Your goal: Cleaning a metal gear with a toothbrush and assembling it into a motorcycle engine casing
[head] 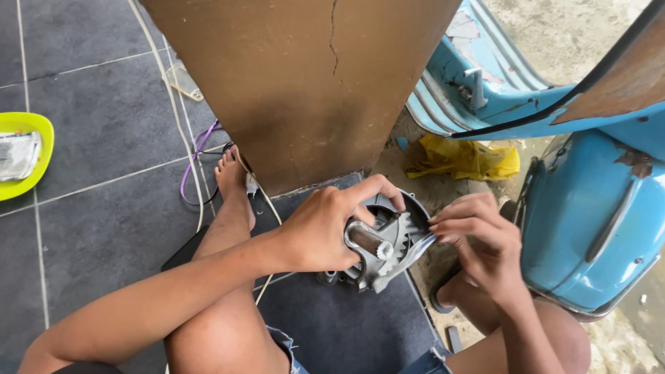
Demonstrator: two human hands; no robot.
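My left hand (pixel 325 228) grips a round grey metal engine part (pixel 388 242) with a toothed gear and a short shaft sticking up at its middle. The fingers curl over its top rim and the thumb rests near the shaft. My right hand (pixel 481 246) is at the part's right edge, fingertips pinched on a thin silvery piece (pixel 415 249) that pokes out beside the gear teeth. The part is held just above a dark mat (pixel 346 325) between my bare legs.
A brown pillar (pixel 305 83) rises straight ahead. A blue scooter body (pixel 596 208) stands at the right, with a yellow plastic bag (pixel 471 159) beside it. A lime-green dish (pixel 24 156) lies on the grey tiles at the left. Cables (pixel 190 159) trail near my left foot.
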